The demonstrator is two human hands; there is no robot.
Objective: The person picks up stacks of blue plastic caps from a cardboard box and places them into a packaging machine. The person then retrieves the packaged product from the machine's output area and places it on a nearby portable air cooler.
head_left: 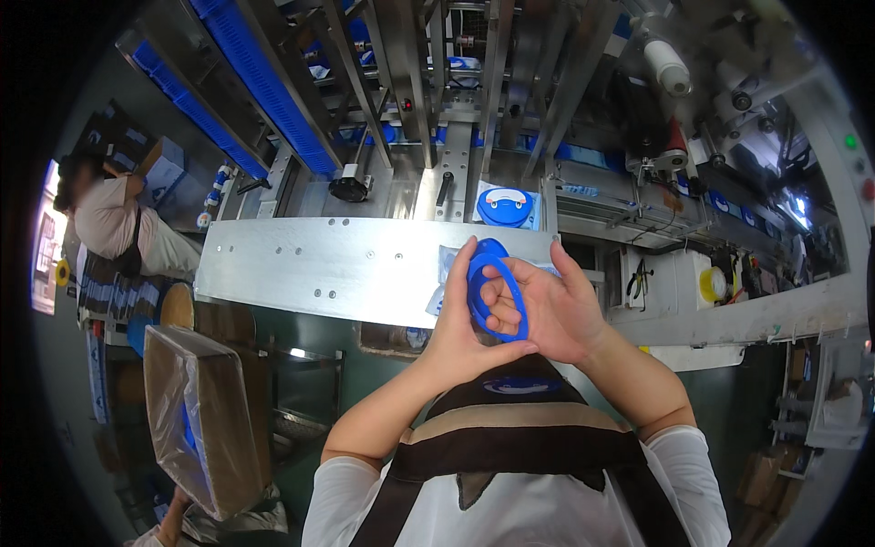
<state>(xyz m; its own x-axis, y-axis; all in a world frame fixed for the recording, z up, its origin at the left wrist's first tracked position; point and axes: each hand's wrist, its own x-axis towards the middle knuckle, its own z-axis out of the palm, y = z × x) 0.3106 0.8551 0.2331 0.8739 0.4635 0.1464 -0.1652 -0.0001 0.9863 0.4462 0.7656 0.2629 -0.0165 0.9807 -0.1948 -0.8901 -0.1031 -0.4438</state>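
Note:
Between my two hands is a blue oval plastic lid frame (520,305), a ring with a rounded blue flap at its far end. My left hand (458,333) grips its left side, the thumb stretched along the near edge. My right hand (561,314) is on the other side, with its curled fingers inside the ring's opening and its index finger and thumb apart. Just beyond lies a soft pack with a blue oval lid (506,209) bearing a cartoon face. Partly hidden behind my left hand, another pale pack (447,263) rests on the metal plate (310,264).
Metal machine frames with blue lid stacks (264,82) rise at the far side. A conveyor (592,196) runs to the right, near pliers (640,278) and a tape roll (713,284). Left, a person (114,219) stands; a plastic-lined carton (196,410) is nearer, beside another person's hand.

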